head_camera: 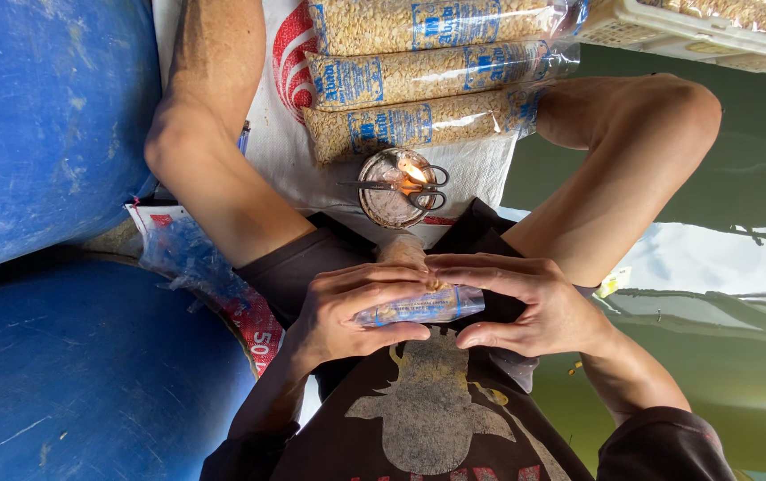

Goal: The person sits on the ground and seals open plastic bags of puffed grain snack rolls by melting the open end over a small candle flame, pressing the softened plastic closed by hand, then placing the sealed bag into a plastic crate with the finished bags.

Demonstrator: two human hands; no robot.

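Note:
My left hand (347,312) and my right hand (525,303) both grip one clear plastic bag of grain with blue print (419,307), held over my lap between my bent knees. The fingers of both hands curl over its top edge. Just beyond the hands stands a round tin (392,207) with a small flame (411,171) burning in it and black-handled scissors (401,185) lying across its rim. Past the tin, three filled bags of grain (419,120) lie stacked on a white sack (285,134).
Large blue drums (44,125) fill the left side. A bundle of empty clear bags (178,254) lies by my left leg. A white plastic crate (695,31) with more grain bags sits at the top right. Green floor (739,160) lies to the right.

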